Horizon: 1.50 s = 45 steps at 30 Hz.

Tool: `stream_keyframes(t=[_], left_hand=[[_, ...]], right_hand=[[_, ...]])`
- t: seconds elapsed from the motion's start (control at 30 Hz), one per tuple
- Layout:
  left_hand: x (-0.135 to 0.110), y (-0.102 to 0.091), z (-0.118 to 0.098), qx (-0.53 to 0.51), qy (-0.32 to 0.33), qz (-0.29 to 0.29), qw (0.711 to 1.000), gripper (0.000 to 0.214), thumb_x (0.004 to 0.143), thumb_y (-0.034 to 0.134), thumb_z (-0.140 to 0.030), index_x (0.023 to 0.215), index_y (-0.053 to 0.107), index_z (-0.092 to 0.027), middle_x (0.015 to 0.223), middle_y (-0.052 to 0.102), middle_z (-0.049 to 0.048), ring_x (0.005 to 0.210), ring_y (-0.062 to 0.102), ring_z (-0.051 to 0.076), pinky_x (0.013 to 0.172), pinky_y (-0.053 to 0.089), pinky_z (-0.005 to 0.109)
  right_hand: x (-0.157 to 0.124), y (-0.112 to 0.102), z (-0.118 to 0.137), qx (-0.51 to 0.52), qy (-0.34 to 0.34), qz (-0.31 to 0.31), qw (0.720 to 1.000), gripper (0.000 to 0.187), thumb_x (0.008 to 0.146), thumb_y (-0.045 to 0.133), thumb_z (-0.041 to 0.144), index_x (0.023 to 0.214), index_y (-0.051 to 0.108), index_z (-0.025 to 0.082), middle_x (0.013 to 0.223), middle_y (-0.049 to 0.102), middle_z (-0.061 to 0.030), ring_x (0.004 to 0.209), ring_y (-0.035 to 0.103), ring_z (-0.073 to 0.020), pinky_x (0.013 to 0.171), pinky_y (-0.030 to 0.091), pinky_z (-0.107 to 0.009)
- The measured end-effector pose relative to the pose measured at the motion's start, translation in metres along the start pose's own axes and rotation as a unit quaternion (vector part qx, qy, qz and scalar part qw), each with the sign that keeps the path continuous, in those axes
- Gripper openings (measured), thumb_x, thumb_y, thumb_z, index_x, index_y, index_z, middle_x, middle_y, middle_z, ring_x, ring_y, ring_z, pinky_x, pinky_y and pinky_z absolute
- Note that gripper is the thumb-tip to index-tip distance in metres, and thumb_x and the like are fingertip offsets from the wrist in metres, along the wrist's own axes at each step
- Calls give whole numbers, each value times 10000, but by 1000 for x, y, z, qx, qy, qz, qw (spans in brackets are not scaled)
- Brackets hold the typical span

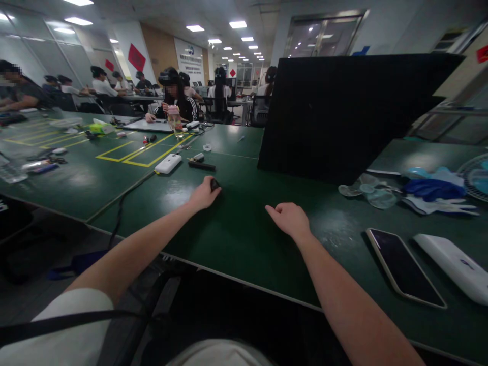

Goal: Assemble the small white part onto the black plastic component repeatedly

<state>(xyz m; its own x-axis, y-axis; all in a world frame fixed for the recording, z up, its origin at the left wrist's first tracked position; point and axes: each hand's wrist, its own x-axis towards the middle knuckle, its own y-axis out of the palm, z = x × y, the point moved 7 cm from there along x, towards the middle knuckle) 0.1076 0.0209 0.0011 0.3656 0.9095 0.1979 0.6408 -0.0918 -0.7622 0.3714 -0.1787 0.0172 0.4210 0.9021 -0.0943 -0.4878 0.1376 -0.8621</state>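
My left hand (205,193) reaches out over the dark green table (244,229), its fingers curled round a small black object (215,183) that rests on the surface. My right hand (288,218) lies on the table to the right of it, loosely curled with the fingers tucked under and nothing visible in it. Both forearms stretch forward from the table's near edge. Just beyond the left hand lie a black bar-shaped item (202,165) and a white power bank (168,163).
A big black board (343,112) stands upright behind the hands. At the right lie a phone (404,266), a white device (453,264), blue gloves (434,189), clear plastic pieces (366,193) and a small fan (476,178). Other people work at tables farther back.
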Motion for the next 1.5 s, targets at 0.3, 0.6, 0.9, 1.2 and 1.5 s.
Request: stream_keyframes(t=[0.3, 0.6, 0.9, 1.2, 1.5], left_hand=[[-76, 95, -160, -48, 236, 187, 952, 538, 907, 574, -484, 1350, 440, -212, 1186, 667, 146, 1063, 673, 281, 904, 530, 419], [-68, 51, -149, -149, 179, 22, 972, 445, 926, 559, -457, 1294, 515, -210, 1301, 603, 133, 1240, 561, 272, 1074, 438, 479], [-41, 18, -49, -152, 38, 3, 988, 467, 874, 619, -425, 1276, 492, -223, 1108, 691, 79, 984, 672, 223, 905, 522, 404], [-62, 24, -80, -35, 122, 62, 990, 465, 811, 648, -331, 1259, 536, -271, 1037, 712, 58, 936, 691, 264, 834, 534, 403], [-65, 30, -84, -23, 138, 90, 986, 471, 796, 659, -335, 1251, 552, -270, 988, 716, 43, 902, 696, 254, 819, 540, 397]], right_hand=[[-13, -58, -15, 119, -2, -261, 958, 683, 939, 322, 724, 610, 607, 198, 589, 628, -62, 544, 552, -171, 581, 413, -306], [-14, -50, -1, 107, -48, -217, 969, 684, 961, 276, 702, 729, 668, 191, 669, 647, -61, 625, 579, -183, 613, 408, -306], [-20, 23, 51, -64, -182, -37, 981, 397, 874, 613, 546, 1113, 720, 248, 1149, 683, -79, 968, 631, -232, 735, 493, -326], [-18, 17, 47, -54, -209, -46, 975, 280, 965, 525, 332, 1177, 690, 254, 1087, 732, -45, 970, 667, -219, 823, 523, -359], [-24, 0, 55, 30, -263, -105, 959, 313, 998, 475, 261, 1241, 662, 198, 1198, 706, -79, 1073, 657, -207, 918, 518, -350]])
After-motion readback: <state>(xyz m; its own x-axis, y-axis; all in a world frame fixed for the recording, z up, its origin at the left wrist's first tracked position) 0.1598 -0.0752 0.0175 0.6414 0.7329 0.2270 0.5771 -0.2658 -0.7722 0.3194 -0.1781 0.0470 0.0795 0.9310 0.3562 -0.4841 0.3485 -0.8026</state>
